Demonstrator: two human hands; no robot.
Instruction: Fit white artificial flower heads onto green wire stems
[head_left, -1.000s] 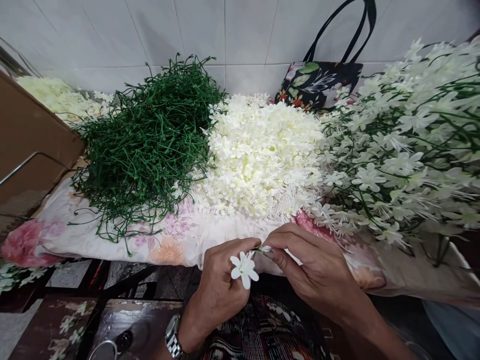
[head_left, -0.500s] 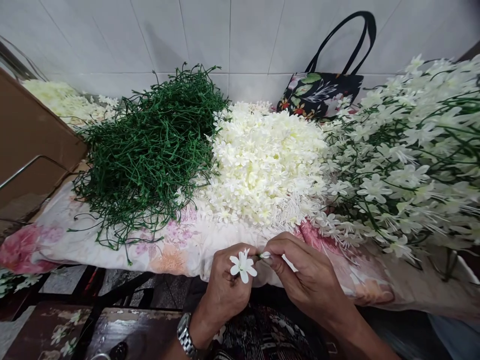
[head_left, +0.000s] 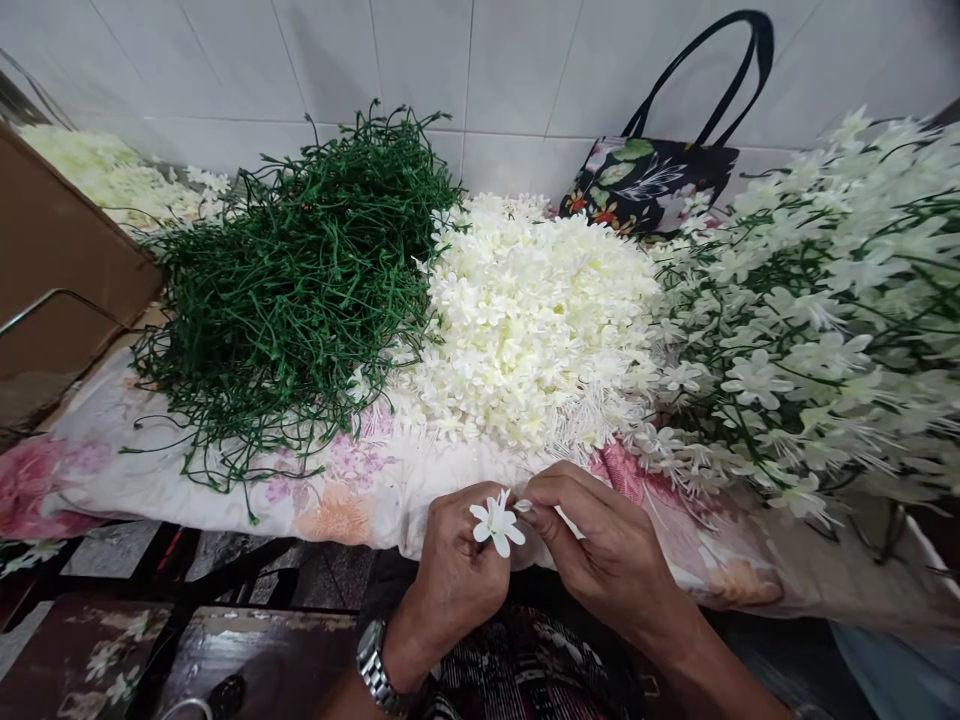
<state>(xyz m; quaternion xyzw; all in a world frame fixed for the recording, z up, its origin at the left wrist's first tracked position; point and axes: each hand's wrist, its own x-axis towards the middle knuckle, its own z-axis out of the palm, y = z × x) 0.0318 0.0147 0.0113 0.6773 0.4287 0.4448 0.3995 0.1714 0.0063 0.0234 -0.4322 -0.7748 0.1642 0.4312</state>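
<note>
My left hand [head_left: 461,570] is closed round a thin stem, mostly hidden in the fingers. A white artificial flower [head_left: 497,522] with spread petals sticks out at the top of this fist. Close beside it, my right hand [head_left: 600,545] pinches a small white flower piece [head_left: 523,506] between thumb and forefinger. The two hands nearly meet at the front edge of the table. Beyond them lies a heap of loose white blossoms [head_left: 540,310], and to its left a tangled pile of green plastic stems [head_left: 300,290].
Finished white flowers on green stems [head_left: 810,350] are massed at the right. A black floral bag [head_left: 652,185] leans at the tiled wall. A cardboard box [head_left: 67,270] stands at the left. Flowered cloth [head_left: 345,510] covers the table. Wooden stools [head_left: 255,650] are below.
The flower in my left hand has shifted slightly right, and the hands are closer together. The small piece in my right hand has tilted a little. The camera view has moved slightly.
</note>
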